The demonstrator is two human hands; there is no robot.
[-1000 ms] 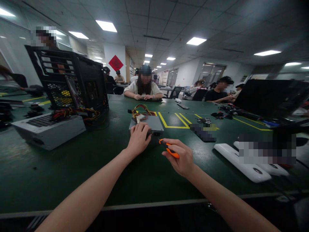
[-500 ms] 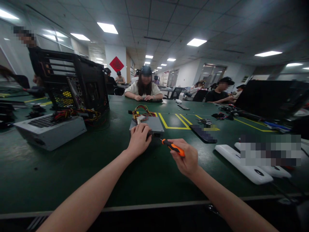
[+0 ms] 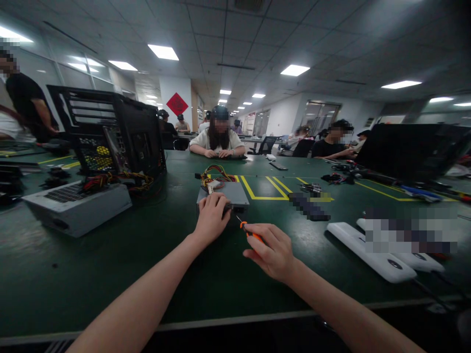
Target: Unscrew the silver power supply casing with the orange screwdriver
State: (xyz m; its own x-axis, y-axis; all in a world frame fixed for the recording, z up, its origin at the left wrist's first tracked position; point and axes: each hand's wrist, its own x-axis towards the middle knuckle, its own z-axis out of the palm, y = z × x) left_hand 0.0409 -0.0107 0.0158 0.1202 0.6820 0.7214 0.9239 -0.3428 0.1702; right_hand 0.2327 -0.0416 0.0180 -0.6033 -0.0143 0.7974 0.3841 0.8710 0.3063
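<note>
A grey computer power supply (image 3: 238,194) lies flat on the green table, its bundle of coloured cables (image 3: 217,172) looped at the back. My left hand (image 3: 214,215) grips its front left part, fingers curled over the top and front. In my right hand (image 3: 273,249) is an orange and black screwdriver (image 3: 254,239), closed between thumb and fingers. The thin shaft points up and left at the front face of the power supply, near its right side. Whether the tip touches anything is too small to tell. Part of the front face is hidden behind my left hand.
To the left stand a second power supply (image 3: 79,206) and an open black computer case (image 3: 110,130). On the right are a dark phone-like slab (image 3: 309,206), white power strips (image 3: 371,252) and a black monitor (image 3: 401,147). Across the table sits a person (image 3: 219,139).
My right hand has moved slightly left and down, and the screwdriver now points more steeply upward. My left hand stays on the power supply. A person at far left has shifted leftward.
</note>
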